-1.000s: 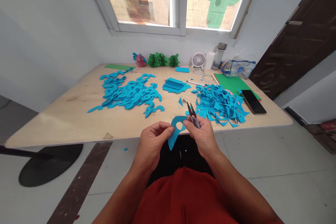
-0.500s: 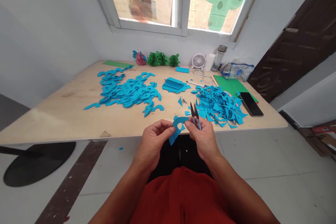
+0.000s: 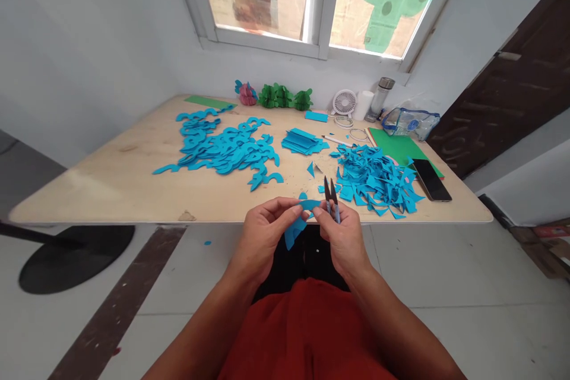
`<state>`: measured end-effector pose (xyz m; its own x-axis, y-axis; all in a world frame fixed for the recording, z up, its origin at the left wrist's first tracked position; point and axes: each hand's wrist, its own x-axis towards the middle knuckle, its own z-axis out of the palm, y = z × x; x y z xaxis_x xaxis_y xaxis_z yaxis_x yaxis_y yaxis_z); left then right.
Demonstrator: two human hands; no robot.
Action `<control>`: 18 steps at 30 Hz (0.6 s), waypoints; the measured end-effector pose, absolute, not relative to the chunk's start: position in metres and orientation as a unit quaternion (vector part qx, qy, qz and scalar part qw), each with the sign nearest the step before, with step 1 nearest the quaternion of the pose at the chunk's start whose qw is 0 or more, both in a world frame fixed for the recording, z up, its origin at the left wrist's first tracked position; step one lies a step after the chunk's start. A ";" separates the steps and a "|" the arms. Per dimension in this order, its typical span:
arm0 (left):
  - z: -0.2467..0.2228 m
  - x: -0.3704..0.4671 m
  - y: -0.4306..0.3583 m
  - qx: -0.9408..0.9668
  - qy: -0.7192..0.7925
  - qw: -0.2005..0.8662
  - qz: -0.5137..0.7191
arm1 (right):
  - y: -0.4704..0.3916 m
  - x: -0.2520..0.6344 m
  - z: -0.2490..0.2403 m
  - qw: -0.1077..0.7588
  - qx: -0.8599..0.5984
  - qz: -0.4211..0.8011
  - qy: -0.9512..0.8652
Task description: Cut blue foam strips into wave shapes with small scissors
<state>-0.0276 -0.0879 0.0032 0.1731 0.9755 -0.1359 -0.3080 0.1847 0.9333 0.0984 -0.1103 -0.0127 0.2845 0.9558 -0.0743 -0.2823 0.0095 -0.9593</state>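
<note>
A curved cut piece of blue paper (image 3: 295,231) is stretched between my two hands in front of the table's near edge. My left hand (image 3: 270,227) pinches its left side between thumb and fingers. With thumb and forefinger, my right hand (image 3: 344,233) grips the right end of the same paper. Small scissors (image 3: 330,193) are also kept in my right hand, their dark blades slightly apart and pointing up, away from the paper. Fingers cover part of the handles. Just beyond the hands lies a heap of blue paper scraps (image 3: 374,175).
The wooden table (image 3: 111,190) holds many curved blue cutouts (image 3: 222,145), a stack of blue paper (image 3: 303,141), a phone (image 3: 431,180) and green sheets (image 3: 396,145). Along the wall stand green paper figures (image 3: 282,96), a small fan (image 3: 344,103) and a bottle (image 3: 381,98).
The camera view has shifted, so the table sits further right. Between my hands the blue paper has turned, its upper strip now flatter. Both hands keep their hold.
</note>
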 end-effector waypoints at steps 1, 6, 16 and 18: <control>0.004 -0.028 -0.088 0.411 0.414 0.644 0.496 | -0.111 0.098 -0.013 0.622 -0.502 0.494 -0.341; 0.004 -0.029 -0.088 0.431 0.420 0.623 0.499 | -0.111 0.098 -0.013 0.604 -0.512 0.491 -0.363; -0.001 -0.023 -0.074 0.417 0.440 0.619 0.498 | -0.098 0.106 -0.017 0.595 -0.518 0.488 -0.373; -0.002 -0.022 -0.070 0.417 0.445 0.617 0.497 | -0.095 0.107 -0.018 0.591 -0.524 0.487 -0.372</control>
<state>-0.0218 -0.0703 -0.0021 0.1102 0.9846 -0.1354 -0.2414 0.1587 0.9574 0.1074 -0.0951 -0.0181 0.2480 0.9662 -0.0705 -0.1852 -0.0241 -0.9824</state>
